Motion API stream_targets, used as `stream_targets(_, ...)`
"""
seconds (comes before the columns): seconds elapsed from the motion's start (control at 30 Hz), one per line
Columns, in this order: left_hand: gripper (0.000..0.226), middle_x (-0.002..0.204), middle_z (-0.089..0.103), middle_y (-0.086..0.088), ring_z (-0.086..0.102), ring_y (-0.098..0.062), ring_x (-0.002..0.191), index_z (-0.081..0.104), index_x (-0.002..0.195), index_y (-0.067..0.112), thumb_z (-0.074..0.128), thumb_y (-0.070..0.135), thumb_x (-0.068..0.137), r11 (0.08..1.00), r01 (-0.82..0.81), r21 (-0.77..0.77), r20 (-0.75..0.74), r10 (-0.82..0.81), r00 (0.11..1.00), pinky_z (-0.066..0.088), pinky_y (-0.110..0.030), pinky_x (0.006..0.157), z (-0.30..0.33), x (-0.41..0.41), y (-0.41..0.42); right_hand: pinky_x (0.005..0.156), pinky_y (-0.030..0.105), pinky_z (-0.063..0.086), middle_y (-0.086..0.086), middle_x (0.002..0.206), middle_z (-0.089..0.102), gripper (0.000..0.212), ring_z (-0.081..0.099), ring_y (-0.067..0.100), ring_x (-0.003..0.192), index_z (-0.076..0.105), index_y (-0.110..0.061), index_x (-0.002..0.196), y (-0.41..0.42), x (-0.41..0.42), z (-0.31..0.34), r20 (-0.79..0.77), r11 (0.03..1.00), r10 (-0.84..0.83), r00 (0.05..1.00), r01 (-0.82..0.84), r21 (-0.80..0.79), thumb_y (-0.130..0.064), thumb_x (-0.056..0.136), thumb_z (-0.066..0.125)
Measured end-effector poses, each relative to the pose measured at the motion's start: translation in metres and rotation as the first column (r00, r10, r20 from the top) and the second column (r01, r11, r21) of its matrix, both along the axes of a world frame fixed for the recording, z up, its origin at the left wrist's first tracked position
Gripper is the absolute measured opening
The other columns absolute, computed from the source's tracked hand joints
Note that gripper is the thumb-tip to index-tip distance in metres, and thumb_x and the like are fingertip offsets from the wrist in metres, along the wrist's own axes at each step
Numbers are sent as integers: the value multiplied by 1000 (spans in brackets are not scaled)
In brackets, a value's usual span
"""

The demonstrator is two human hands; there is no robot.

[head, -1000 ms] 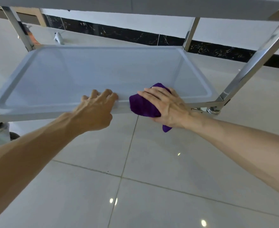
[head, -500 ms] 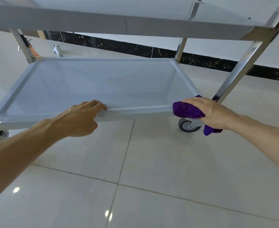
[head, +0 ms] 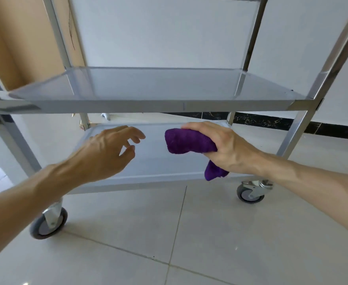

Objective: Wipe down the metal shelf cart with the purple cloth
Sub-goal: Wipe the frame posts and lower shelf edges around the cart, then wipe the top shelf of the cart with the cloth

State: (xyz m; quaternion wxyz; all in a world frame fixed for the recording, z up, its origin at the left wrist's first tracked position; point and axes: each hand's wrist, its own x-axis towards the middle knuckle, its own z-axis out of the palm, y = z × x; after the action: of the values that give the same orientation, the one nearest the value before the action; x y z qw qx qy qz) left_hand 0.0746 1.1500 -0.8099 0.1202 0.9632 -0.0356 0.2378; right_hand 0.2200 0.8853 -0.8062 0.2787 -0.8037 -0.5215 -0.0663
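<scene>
Holding the purple cloth [head: 187, 141] bunched in our closed right hand [head: 228, 149] above the bottom shelf [head: 148, 163] of the cart [head: 144, 104]; our left hand [head: 105, 155] hangs loosely spread, empty. We judge the cloth soft, light, best gripped mid-wad.
</scene>
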Motion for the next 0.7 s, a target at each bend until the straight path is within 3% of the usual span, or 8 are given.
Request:
stream_targets(0.13, 28, 102, 64, 21, 60, 9, 89, 59, 116, 31, 53, 20, 91, 999, 19, -34, 162, -13, 987, 57, -32, 70, 46, -20, 2, 87, 26, 50, -9, 123, 60, 69, 60, 9, 106, 47, -34, 139, 18, -19, 44, 42, 986, 39, 998, -45, 163, 7, 85, 59)
stream_targets(0.27, 29, 99, 66, 14, 65, 0, 89, 62, 117, 22, 56, 9, 91, 999, 48, -7, 306, -43, 951, 58, -28, 75, 108, -24, -3, 78, 33, 56, -17, 123, 57, 74, 61, 8, 100, 45, -39, 138, 32, -33, 97, 111, 941, 25, 994, -61, 332, 9, 83, 56)
stream_targets(0.37, 28, 95, 68, 13, 65, -4, 86, 64, 114, 19, 57, 5, 90, 999, 40, 29, 409, -48, 911, 56, -23, 75, 162, -25, -7, 84, 30, 53, -15, 123, 59, 68, 60, 9, 105, 48, -33, 138, 37, -40, 139, 207, 883, -9, 978, -90, 461, 7, 84, 58)
stream_targets(0.5, 28, 94, 68, 16, 65, -4, 81, 63, 113, 24, 57, 8, 90, 992, 37, 120, 437, -86, 895, 57, -32, 69, 223, -26, -10, 84, 33, 52, -12, 120, 62, 59, 63, 13, 99, 52, -26, 136, 39, -40, 198, 286, 813, -36, 958, -139, 565, 5, 86, 60)
stream_targets(0.7, 26, 91, 68, 15, 62, 2, 74, 61, 113, 27, 54, 13, 92, 989, -10, 149, 447, -58, 893, 54, -35, 67, 290, 3, -6, 82, 42, 52, -3, 110, 63, 53, 61, 17, 93, 54, -28, 133, 51, -8, 280, 304, 781, -190, 934, -44, 623, -1, 87, 56)
